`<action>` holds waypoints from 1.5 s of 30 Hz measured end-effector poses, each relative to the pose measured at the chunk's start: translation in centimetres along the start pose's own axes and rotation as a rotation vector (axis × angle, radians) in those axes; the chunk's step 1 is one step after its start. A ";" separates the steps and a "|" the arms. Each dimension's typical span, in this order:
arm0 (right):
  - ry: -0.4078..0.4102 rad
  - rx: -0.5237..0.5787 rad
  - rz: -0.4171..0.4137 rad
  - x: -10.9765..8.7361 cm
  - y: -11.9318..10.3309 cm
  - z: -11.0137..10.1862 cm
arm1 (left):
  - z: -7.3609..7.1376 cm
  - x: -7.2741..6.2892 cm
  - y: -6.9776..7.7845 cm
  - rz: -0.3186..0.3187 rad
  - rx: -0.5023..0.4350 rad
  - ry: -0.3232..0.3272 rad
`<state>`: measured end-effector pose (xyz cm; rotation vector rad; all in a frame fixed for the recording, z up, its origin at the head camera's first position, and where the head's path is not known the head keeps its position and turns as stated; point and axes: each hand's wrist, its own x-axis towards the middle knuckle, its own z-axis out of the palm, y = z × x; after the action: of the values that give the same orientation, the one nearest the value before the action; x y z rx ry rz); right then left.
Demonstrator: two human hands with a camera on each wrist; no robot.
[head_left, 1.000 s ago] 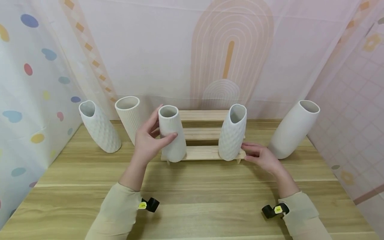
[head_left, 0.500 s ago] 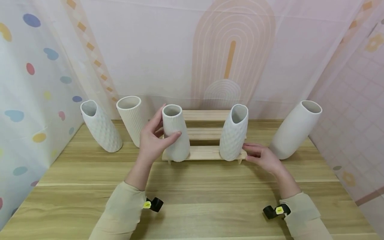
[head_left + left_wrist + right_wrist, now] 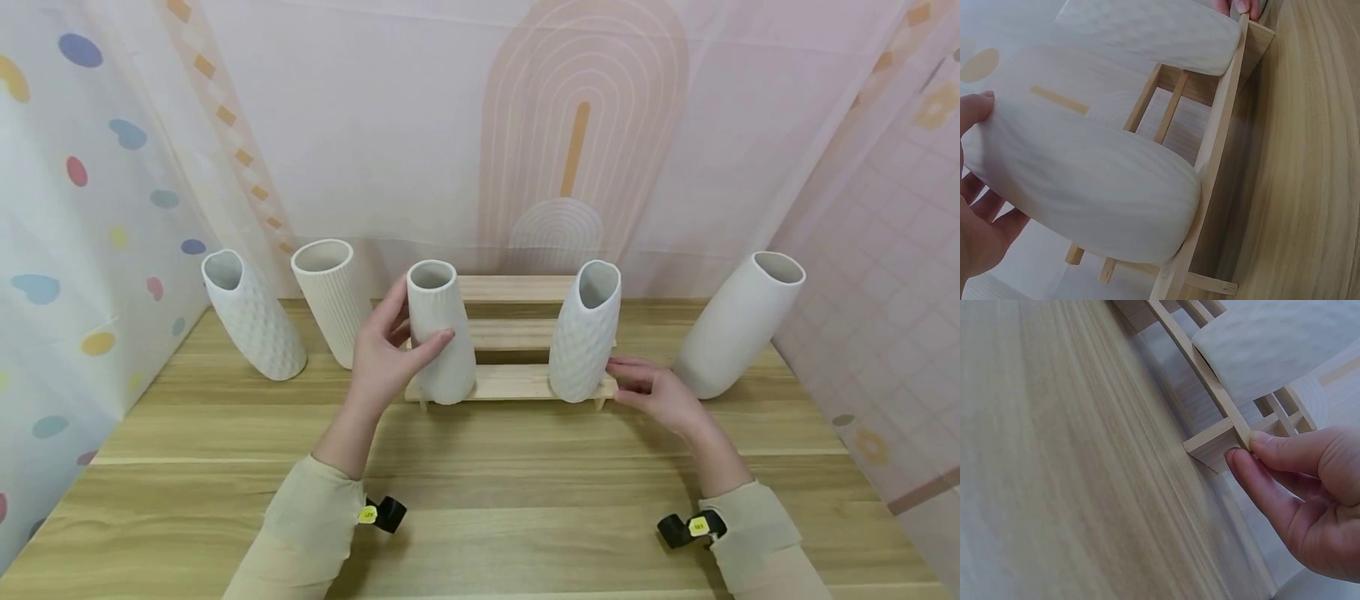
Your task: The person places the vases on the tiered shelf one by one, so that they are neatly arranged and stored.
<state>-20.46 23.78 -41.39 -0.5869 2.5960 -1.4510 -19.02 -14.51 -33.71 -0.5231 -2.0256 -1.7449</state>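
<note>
My left hand (image 3: 382, 354) grips a white, finely rippled vase (image 3: 447, 358) between thumb and fingers. That vase stands at the left end of the lowest board of a wooden tiered rack (image 3: 510, 382); in the left wrist view its base meets the board (image 3: 1210, 156). A second white vase with a dimpled surface and slanted mouth (image 3: 581, 350) stands near the board's right end. Beside it, my right hand (image 3: 660, 396) pinches the end of the lowest board, thumb on top and fingers beneath, as the right wrist view shows.
On the wooden table (image 3: 525, 500), a dimpled vase (image 3: 262, 333) and a ribbed vase (image 3: 330, 308) stand left of the rack. A smooth white vase (image 3: 731, 333) stands to its right, close to my right hand. Patterned curtains (image 3: 375, 125) hang behind and at both sides.
My left hand has moved the rippled vase slightly right along the lowest board, and it has nearly stopped over the last half second. My right hand keeps its hold on the rack's end.
</note>
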 end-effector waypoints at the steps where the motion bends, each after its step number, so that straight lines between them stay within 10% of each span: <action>1: 0.000 -0.003 -0.001 0.0 0.0 0.0 | -0.1 -0.1 0.0 -0.005 0.000 -0.001; 17: 0.005 -0.030 0.011 -0.2 -0.2 -0.1 | -2.4 -0.7 0.3 0.019 -0.002 -0.007; 30: 0.004 -0.022 0.012 -0.1 -0.3 -0.1 | -5.7 -0.5 0.7 0.160 -0.083 0.082; 45: 0.015 -0.016 0.020 -0.1 -0.2 -0.1 | -11.6 -0.1 1.6 0.070 -0.121 0.453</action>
<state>-20.36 23.74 -41.17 -0.5524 2.6201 -1.4355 -17.28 -25.79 -30.92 -0.2038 -1.5784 -1.7606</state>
